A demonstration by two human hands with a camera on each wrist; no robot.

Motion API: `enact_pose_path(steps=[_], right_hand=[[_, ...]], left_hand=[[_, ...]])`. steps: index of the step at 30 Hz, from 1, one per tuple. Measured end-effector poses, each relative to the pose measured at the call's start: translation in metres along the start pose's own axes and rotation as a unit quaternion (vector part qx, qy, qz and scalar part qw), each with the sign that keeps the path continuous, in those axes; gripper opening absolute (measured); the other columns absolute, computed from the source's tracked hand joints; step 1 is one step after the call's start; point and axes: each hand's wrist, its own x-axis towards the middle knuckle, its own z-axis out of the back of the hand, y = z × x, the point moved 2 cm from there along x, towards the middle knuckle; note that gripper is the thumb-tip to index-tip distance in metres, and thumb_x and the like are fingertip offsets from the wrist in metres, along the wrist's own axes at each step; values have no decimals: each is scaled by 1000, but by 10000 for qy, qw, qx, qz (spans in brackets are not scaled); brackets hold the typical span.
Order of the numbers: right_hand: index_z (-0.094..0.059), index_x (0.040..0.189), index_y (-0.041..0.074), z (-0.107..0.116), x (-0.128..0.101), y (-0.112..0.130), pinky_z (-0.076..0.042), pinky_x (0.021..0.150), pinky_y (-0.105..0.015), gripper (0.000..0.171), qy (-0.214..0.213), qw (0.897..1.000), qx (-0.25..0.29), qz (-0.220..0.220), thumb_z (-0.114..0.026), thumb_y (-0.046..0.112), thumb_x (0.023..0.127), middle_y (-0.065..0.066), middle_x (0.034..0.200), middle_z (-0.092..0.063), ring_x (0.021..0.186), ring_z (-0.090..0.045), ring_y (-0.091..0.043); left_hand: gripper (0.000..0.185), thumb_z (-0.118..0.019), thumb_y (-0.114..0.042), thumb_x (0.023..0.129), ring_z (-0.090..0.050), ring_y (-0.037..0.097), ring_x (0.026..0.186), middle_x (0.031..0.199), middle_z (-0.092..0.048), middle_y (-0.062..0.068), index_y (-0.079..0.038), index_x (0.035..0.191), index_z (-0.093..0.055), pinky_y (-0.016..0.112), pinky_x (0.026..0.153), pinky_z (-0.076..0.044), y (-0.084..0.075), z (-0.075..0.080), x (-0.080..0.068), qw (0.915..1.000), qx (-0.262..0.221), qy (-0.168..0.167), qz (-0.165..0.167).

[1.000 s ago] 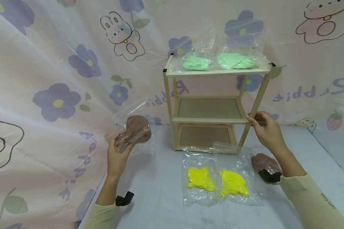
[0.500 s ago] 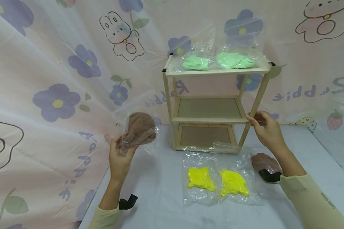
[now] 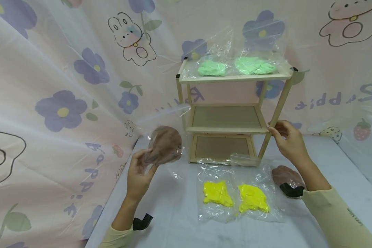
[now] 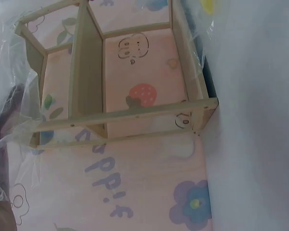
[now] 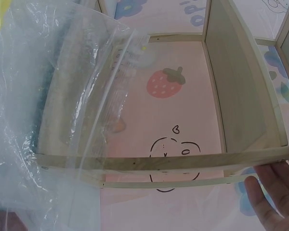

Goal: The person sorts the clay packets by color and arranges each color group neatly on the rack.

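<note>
My left hand [image 3: 139,181] pinches a clear plastic bag holding a flattened brown, clay-like lump [image 3: 166,144]. It hangs in the air just left of the wooden three-tier shelf [image 3: 227,130]. Part of this bag [image 4: 21,96] shows at the left edge of the left wrist view. My right hand [image 3: 289,143] holds the shelf's right front post at the middle tier, thumb in front. Only some fingers [image 5: 274,192] of it appear in the right wrist view. Two bagged light-green lumps [image 3: 212,68] sit on the top tier. The middle and bottom tiers are bare.
Two bagged bright-yellow lumps [image 3: 217,193] lie on the white table [image 3: 179,220] before the shelf. Another bagged brown lump [image 3: 286,175] lies at the right, partly behind my right wrist. A patterned curtain [image 3: 65,155] hangs behind and to the left.
My left hand has moved right with the brown-lump bag, bringing it close to the shelf's left side. The right hand and the shelf have stayed still.
</note>
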Motion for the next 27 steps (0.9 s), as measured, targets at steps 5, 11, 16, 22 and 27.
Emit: enact_pose_path(steps=[5, 11, 16, 22, 27], right_hand=[[-65, 132, -8, 0, 0, 0, -47, 88, 1, 28, -6, 10000, 9, -13, -66, 3, 107, -16, 113, -68, 94, -62, 6], [-66, 133, -6, 0, -1, 3, -47, 89, 0, 28, 2, 10000, -2, -9, -67, 6, 107, -17, 115, -68, 95, -62, 6], [-66, 133, -5, 0, 0, 2, -47, 89, 0, 28, -11, 10000, 3, -44, -67, 7, 108, -15, 114, -68, 95, -62, 6], [-66, 133, -5, 0, 0, 1, -47, 89, -1, 28, -14, 10000, 46, -28, -67, 7, 107, -14, 114, -68, 95, -62, 6], [-67, 132, -4, 2, 0, 1, -47, 88, -1, 27, -24, 10000, -5, -48, -67, 8, 107, -11, 111, -69, 93, -62, 7]], left_hand=[[65, -72, 30, 84, -63, 17, 130, 139, -57, 4, 9, 141, -48, 30, 112, -54, 0, -13, 1, 9994, -55, 329, 73], [65, -72, 26, 87, -62, 18, 132, 139, -58, 12, 5, 144, -49, 33, 114, -53, 1, -33, 4, 9977, -181, 632, 141], [63, -74, 20, 91, -61, 19, 136, 143, -57, 17, 0, 146, -50, 35, 116, -52, 0, -49, 11, 9971, -97, 694, 309], [61, -75, 15, 93, -60, 26, 137, 145, -58, 19, -1, 147, -50, 35, 116, -52, 2, -65, 21, 9962, -257, 712, 435], [62, -76, 13, 94, -58, 29, 139, 148, -57, 16, -3, 148, -50, 36, 116, -53, -1, -79, 33, 9954, -316, 741, 515]])
